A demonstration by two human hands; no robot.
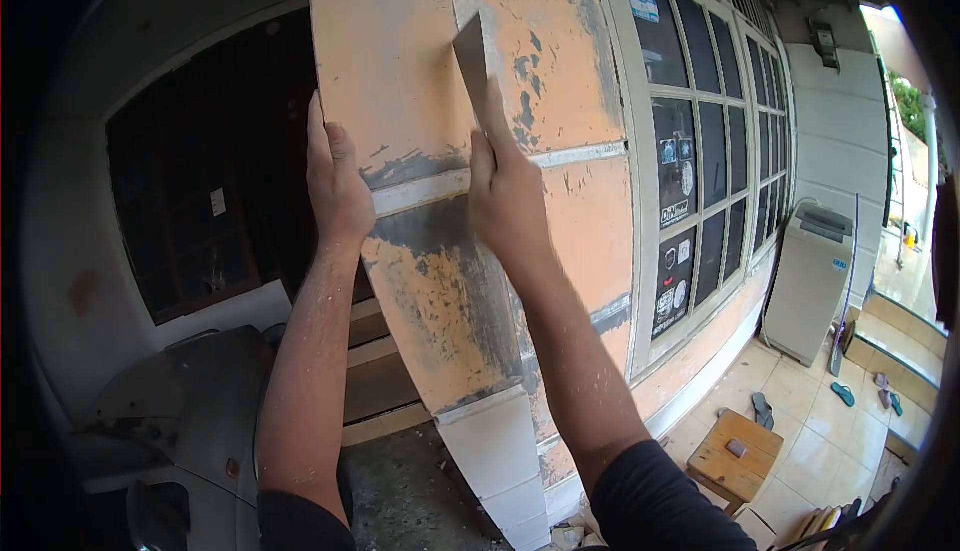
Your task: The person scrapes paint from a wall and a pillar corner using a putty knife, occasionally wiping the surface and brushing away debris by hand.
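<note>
My right hand (508, 189) is closed around a scraper (474, 56), its wide blade pointing up against the peach-painted pillar (385, 61). The index finger stretches along the blade. My left hand (338, 183) grips the left edge of the pillar, thumb on the front face and fingers round the side. Grey patches show where the paint is gone, below the white groove and on the wall (560, 61) to the right. Pale flecks of dust dot both forearms. The scraper's handle is mostly hidden in my right hand.
A window (700, 121) with stickers runs along the right wall. Beyond it stands a washing machine (812, 281). A wooden stool (735, 456) and several sandals (843, 393) are on the tiled floor. A parked vehicle (190, 411) is at lower left.
</note>
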